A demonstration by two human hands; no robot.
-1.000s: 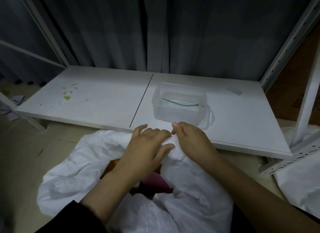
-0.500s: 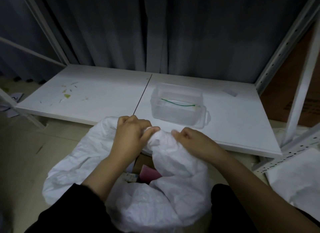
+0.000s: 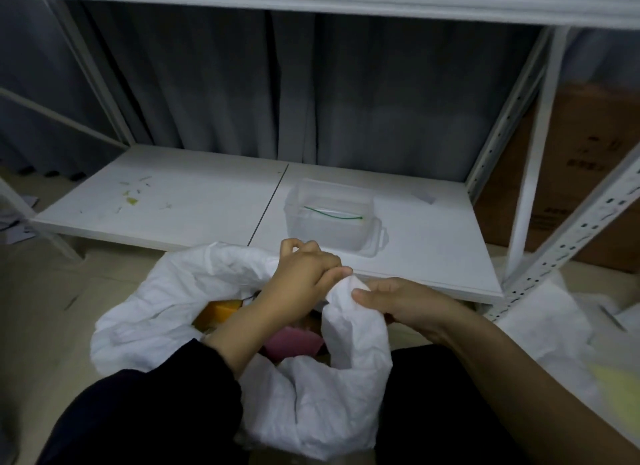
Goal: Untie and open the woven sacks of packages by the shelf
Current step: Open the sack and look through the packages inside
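A white woven sack (image 3: 166,302) lies on the floor in front of the low shelf, its mouth open. Inside it show a yellow package (image 3: 220,311) and a pink package (image 3: 292,341). My left hand (image 3: 304,274) grips the far rim of the sack with curled fingers. Just to its right, my right hand (image 3: 398,300) pinches a bunched fold of the same rim between thumb and fingers. Both hands meet at the sack's far edge, close to the shelf board.
The white bottom shelf board (image 3: 194,205) carries a clear plastic box (image 3: 330,219) holding a green tie. White metal uprights (image 3: 571,232) stand at the right, with a cardboard box (image 3: 588,174) behind. Another white sack (image 3: 561,329) lies at the right. A grey curtain hangs behind.
My hands have shifted right along the sack's rim and lifted it, and the mouth has opened wider, showing the yellow package. The view has tilted up, showing the upper shelf.
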